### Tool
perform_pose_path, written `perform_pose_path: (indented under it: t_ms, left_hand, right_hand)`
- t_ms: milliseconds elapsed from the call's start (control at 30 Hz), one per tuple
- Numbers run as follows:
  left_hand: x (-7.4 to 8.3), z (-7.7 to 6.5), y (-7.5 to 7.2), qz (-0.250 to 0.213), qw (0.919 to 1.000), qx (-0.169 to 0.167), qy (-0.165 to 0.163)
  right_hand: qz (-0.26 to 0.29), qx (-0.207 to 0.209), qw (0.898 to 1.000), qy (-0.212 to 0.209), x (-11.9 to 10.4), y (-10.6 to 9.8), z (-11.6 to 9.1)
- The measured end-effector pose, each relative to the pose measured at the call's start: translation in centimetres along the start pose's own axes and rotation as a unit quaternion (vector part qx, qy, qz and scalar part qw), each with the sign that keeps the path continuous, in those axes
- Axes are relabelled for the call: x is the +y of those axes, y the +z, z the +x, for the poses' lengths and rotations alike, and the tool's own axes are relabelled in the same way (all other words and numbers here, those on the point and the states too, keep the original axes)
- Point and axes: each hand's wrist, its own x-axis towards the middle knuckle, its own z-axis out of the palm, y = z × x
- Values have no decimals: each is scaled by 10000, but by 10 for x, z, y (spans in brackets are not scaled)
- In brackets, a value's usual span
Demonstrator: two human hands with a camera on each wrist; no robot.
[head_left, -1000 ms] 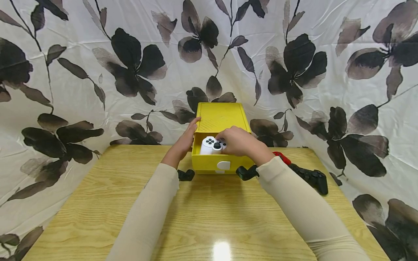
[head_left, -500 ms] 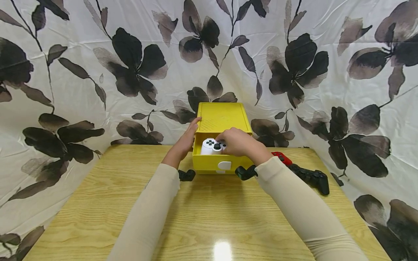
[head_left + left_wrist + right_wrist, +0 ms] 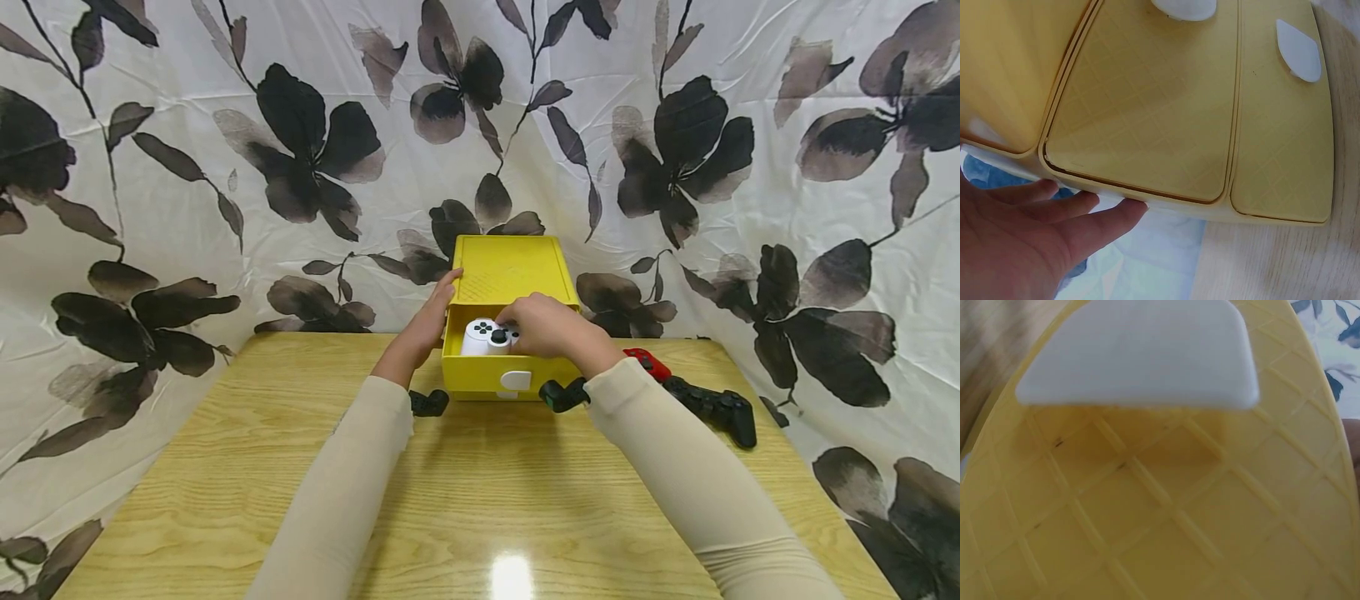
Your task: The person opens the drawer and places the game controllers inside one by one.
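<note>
While the left hand [image 3: 424, 327] lies straight-fingered against the yellow box [image 3: 513, 265], right grip [image 3: 549, 330] stays clamped on the white controller [image 3: 476, 338] inside the pulled-out drawer [image 3: 478, 370]; unchanged from a second ago.

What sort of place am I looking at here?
Likely an indoor tabletop workspace, perhaps in a home; the wider room isn't shown. A creased floral cloth hangs behind a wood-grain table, which bears a yellow drawer unit with a white game controller in its open drawer.
</note>
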Motion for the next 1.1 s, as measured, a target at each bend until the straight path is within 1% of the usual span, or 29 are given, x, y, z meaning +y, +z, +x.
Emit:
perform_pose_path:
  t_ms: [200, 300, 400, 500, 600, 733, 800, 933, 1100]
  left_hand:
    - [2, 4, 2, -49, 10000, -40, 39]
    - [3, 4, 3, -60, 10000, -51, -2]
    - [4, 5, 4, -45, 10000, -54, -32]
    - [5, 7, 5, -58, 10000, -60, 53]
    - [6, 8, 5, -77, 9999, -70, 110]
    - [4, 7, 3, -87, 9999, -58, 2]
    - [3, 6, 2, -88, 9999, -49, -31]
    - [1, 4, 0, -73, 10000, -49, 10]
    - [-1, 2, 0, -2, 10000, -20, -40]
  right_hand:
    - [219, 114, 9997, -11, 3, -6, -6]
    - [347, 172, 9992, 7, 5, -9, -10]
    - [404, 216, 9989, 81, 7, -10, -13]
    - [533, 365, 9978, 178, 8, -13, -17]
    - [699, 593, 9956, 203, 8, -15, -24]
    - [939, 946, 9909, 174, 6, -14, -36]
    - [1053, 1197, 9871, 141, 5, -11, -43]
    - [1199, 1765, 9770, -17, 3, -5, -55]
    - [1291, 2214, 9665, -142, 1, 7, -66]
